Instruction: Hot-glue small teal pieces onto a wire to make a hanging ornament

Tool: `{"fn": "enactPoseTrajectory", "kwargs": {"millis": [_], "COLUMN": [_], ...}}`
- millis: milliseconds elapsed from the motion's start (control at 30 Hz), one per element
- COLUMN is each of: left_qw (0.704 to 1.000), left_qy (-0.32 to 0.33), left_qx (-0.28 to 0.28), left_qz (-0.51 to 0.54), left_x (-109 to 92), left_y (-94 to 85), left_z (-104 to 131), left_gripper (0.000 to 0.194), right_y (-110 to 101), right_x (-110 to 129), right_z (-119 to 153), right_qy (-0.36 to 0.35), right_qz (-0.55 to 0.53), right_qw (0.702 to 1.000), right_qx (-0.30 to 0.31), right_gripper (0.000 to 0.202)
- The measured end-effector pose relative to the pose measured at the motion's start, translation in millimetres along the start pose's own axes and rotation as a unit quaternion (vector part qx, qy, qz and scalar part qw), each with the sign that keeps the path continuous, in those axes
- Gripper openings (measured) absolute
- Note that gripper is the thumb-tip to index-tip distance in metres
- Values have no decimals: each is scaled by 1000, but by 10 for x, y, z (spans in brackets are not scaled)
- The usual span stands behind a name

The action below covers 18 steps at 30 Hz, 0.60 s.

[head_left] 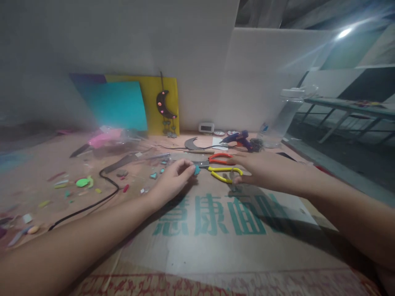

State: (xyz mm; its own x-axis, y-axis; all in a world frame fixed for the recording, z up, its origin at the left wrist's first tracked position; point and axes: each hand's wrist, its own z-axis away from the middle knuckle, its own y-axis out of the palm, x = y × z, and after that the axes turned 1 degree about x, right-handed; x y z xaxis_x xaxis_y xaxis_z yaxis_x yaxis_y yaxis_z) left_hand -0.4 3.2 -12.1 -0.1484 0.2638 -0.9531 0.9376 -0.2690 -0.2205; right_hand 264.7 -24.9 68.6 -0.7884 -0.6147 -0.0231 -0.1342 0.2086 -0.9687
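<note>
the pliers' curved plastic handles (222, 176) are showing one red and one yellow. the printed paper sheet (212, 246) is bearing teal characters, and the patterned cloth edge (173, 285) is carrying a red scrolling motif on beige.

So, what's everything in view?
Sheet: one, teal, back left
Board: one, yellow, behind sheet
Crescent ornament: one, dark, against board
Device: one, white, back centre
Plain crescent: one, grey, back centre
Glue gun: one, blue, back centre
Container: one, clear, back right
Blurred object: one, pink, left
Cord: one, black, left
Scraps: many, multicoloured, left
Tool: apparently one, red/yellow, centre
Piece: one, teal, centre
Far table: one, greenish, right
Worktop: one, pinkish, foreground
Left hand: one, centre
Right hand: one, centre
</note>
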Motion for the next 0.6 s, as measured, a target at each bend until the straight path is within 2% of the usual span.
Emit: {"fn": "enactPoseTrajectory", "kwargs": {"millis": [167, 333, 500, 600], "left_qw": [999, 998, 999, 1000], "left_qy": [0, -9, -1, 3], "left_qx": [4, 5, 10, 14], "left_qz": [-46, -58, -41, -18], "left_x": [-115, -144, -82, -62], "left_y": [8, 10, -2, 3], "left_z": [33, 40, 15, 9], "left_gripper": [22, 21, 25, 26], "right_y": [-218, -299, -222, -58], "right_x": [-52, 166, 323, 324], "right_z": [33, 8, 27, 17], "right_qy": [32, 28, -24, -51], "right_qz": [38, 6, 1, 0], "right_qw": [999, 1000, 997, 997], "right_qx": [22, 12, 76, 66], "right_gripper": [26, 25, 17, 18]}}
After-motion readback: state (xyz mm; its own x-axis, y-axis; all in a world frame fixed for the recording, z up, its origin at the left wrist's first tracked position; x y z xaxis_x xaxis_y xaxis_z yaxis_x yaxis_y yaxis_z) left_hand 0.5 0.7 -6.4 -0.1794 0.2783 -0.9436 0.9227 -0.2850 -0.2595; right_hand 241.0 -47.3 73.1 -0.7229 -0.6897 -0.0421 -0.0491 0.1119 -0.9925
